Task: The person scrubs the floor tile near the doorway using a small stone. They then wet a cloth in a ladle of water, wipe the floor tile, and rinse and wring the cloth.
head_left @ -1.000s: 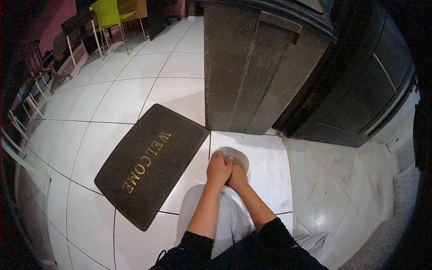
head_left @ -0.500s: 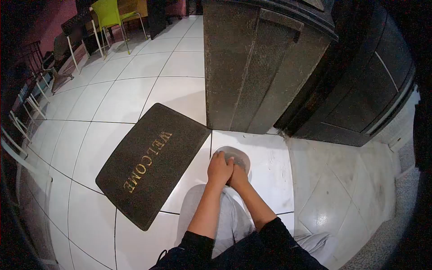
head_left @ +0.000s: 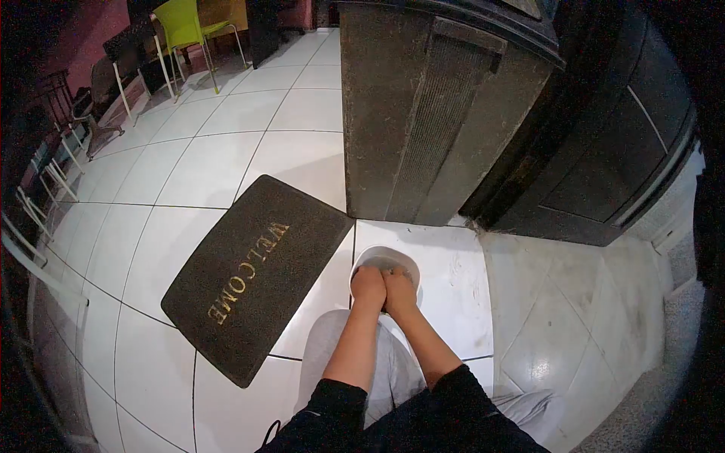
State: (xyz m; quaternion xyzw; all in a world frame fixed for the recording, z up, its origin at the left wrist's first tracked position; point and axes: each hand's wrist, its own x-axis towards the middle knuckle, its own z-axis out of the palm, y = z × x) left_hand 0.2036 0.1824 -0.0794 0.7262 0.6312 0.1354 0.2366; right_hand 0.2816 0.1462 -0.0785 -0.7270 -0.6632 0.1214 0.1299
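Note:
A small white tub (head_left: 411, 266) stands on the tiled floor in front of my knees, with something dark or greyish inside it. My left hand (head_left: 368, 288) and my right hand (head_left: 399, 290) are side by side at its opening, nearly touching. The fingers of both curl downward into the tub, closed. Whatever they hold is hidden beneath the knuckles. Black sleeves (head_left: 332, 408) are pushed up my forearms, and my grey trousers (head_left: 321, 347) show below the tub.
A dark doormat (head_left: 249, 279) lettered "WELCOME" lies left of the tub. Beyond the tub rises a dark, worn cabinet (head_left: 377, 136), beside a dark door (head_left: 604, 158) at right. A lime-green chair (head_left: 180, 24) and other chairs stand far left. Beige tiles (head_left: 563, 325) cover the floor at right.
My hands, clasped over each other half a second ago, now sit side by side, with the fingers lower inside the tub. The tub and doormat stay in place.

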